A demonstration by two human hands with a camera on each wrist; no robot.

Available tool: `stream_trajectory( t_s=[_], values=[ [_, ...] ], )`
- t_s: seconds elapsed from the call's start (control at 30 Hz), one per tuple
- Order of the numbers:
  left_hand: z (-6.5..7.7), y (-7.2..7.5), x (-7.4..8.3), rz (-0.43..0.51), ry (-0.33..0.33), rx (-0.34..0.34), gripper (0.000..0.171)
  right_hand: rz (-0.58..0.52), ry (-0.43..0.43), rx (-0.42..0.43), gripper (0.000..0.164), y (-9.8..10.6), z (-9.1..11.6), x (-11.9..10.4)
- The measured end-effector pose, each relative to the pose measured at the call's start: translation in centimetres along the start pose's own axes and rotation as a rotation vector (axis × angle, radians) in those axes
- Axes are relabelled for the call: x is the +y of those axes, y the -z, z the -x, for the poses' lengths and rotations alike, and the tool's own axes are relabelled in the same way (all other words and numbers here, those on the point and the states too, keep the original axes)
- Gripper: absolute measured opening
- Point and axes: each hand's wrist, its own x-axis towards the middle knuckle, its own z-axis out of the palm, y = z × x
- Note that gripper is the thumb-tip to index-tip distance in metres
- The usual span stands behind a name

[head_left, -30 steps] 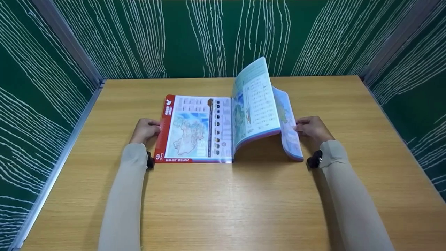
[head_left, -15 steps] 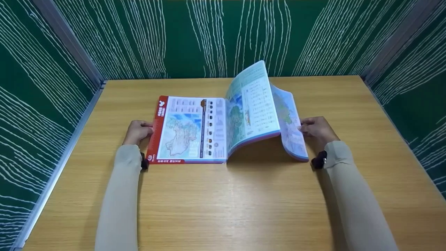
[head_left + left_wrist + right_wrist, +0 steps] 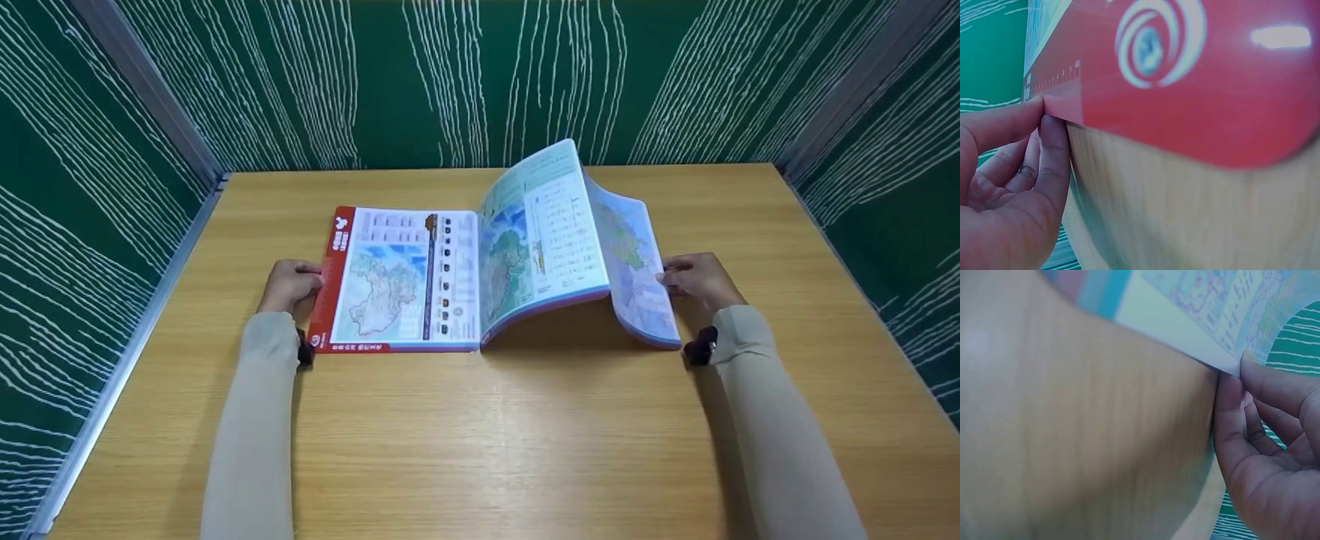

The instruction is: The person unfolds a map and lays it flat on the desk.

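Observation:
A partly unfolded map (image 3: 397,285) with a red border lies across the middle of the table. Its left panel is flat, while the middle section (image 3: 540,232) rises in a curved fold that leans toward the right panel (image 3: 637,262). The left hand (image 3: 291,285) pinches the red left edge between thumb and fingers; the left wrist view shows the red border (image 3: 1185,112) at those fingertips. At the opposite side, the right hand (image 3: 701,277) pinches the right edge, and the map's pale margin (image 3: 1179,343) appears between finger and thumb in the right wrist view. The fold hides part of the right panel.
The wooden table (image 3: 495,435) carries the map. Green panels (image 3: 420,82) with white wavy lines stand behind it and at both sides, joined by grey corner posts (image 3: 150,82). A dark wrist device (image 3: 701,346) sits at the right cuff.
Both hands have moved apart, the left one leftward and the right one rightward, pulling the map's edges with them. The raised fold has spread wider and its top has sunk slightly.

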Motion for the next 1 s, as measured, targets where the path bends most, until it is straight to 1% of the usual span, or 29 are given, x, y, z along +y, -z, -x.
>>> stream_trajectory(
  t_s=[0.17,0.33,0.43,0.57,0.67,0.83,0.9,1.0],
  values=[
    [-0.4,0.2,-0.2,-0.027,-0.012,0.005,0.047,0.031,-0.02,0.019,0.047,0.6,0.0,0.4],
    [-0.6,0.5,-0.5,-0.144,-0.083,0.034,0.044,0.04,-0.026,0.014,0.047,1.2,0.2,0.7],
    [-0.6,0.8,-0.6,-0.183,-0.096,0.044,0.043,0.039,-0.019,0.016,0.048,1.4,0.4,0.8],
    [-0.3,1.3,-0.5,-0.127,-0.05,0.029,0.046,0.038,-0.028,0.035,0.047,1.5,0.4,0.9],
    [-0.3,1.6,-0.6,-0.105,-0.032,0.025,0.048,0.044,-0.044,0.044,0.048,1.6,0.3,1.0],
    [-0.5,2.2,-0.9,-0.102,-0.018,0.03,0.048,0.05,-0.071,0.061,0.048,2.0,0.1,1.2],
    [-0.4,2.4,-0.9,-0.105,-0.021,0.04,0.047,0.048,-0.09,0.067,0.047,2.3,0.1,1.3],
    [-0.2,2.6,-1.0,-0.126,-0.025,0.059,0.047,0.035,-0.142,0.071,0.048,2.7,0.1,1.3]
  ],
)
